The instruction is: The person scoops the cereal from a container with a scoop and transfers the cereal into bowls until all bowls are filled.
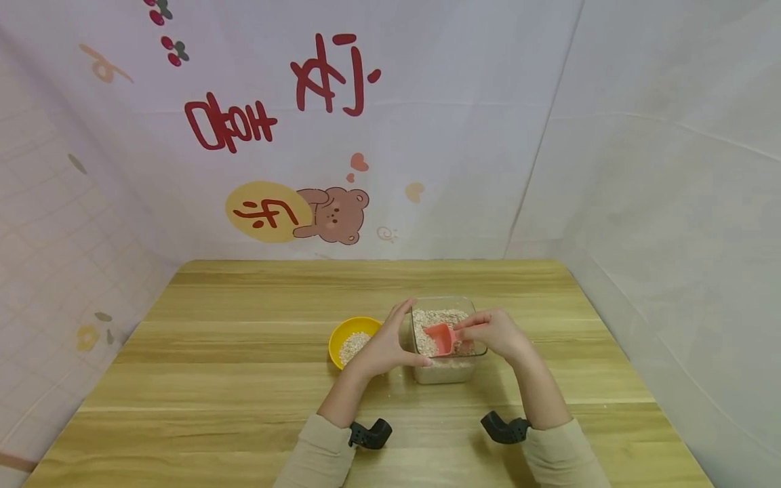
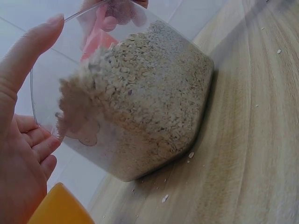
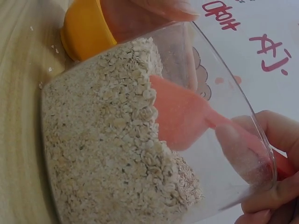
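Observation:
A clear square container (image 1: 448, 372) of rolled oats (image 2: 154, 84) stands on the table, its oats heaped higher on one side. My left hand (image 1: 381, 348) grips its left side, thumb at the near rim and fingers toward the far corner. My right hand (image 1: 499, 333) holds a pink scoop (image 1: 442, 338) by its handle, reaching over the right rim. In the right wrist view, the scoop's head (image 3: 180, 112) dips into the oats inside the container. A yellow bowl (image 1: 335, 341) with some oats in it sits left of the container, partly behind my left hand.
The wooden table (image 1: 244, 407) carries a few stray oat flakes (image 2: 165, 198) around the container. A white printed cloth (image 1: 457, 169) hangs behind the table and at both sides. Black wrist mounts (image 1: 372, 434) sit at both of my sleeves.

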A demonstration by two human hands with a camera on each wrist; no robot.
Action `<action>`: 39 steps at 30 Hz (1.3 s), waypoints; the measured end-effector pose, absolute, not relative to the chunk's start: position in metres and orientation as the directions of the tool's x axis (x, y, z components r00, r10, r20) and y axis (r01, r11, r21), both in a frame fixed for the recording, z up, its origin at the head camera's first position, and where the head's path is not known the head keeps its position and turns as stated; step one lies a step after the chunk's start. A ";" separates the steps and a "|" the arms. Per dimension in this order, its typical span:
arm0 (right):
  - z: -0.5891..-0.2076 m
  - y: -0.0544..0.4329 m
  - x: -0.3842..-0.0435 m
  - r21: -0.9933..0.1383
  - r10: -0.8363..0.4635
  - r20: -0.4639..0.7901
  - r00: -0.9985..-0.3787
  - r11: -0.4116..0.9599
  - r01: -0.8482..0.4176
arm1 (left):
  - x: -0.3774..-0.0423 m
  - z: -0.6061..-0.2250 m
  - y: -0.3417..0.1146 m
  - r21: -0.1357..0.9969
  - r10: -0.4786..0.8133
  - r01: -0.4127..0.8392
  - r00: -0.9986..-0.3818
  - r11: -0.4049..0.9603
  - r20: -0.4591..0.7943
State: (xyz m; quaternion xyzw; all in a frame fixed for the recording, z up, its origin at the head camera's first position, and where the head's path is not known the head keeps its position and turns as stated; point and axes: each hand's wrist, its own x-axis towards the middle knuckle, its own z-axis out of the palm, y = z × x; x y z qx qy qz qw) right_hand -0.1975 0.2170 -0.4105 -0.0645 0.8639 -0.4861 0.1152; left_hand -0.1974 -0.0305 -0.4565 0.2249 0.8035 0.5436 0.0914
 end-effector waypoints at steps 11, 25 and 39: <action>-0.408 0.220 -0.198 -0.876 -0.210 -0.171 -0.963 0.479 0.051 | -0.199 -0.458 -0.030 0.911 0.453 0.255 -0.887 0.325 0.087; -0.410 0.227 -0.195 -0.939 -0.193 -0.174 -0.966 0.327 0.104 | -0.198 -0.457 -0.031 0.896 0.464 0.268 -0.882 0.353 0.081; -0.414 0.237 -0.196 -0.966 -0.220 -0.172 -0.960 0.231 0.120 | -0.197 -0.457 -0.033 0.883 0.470 0.294 -0.877 0.365 0.098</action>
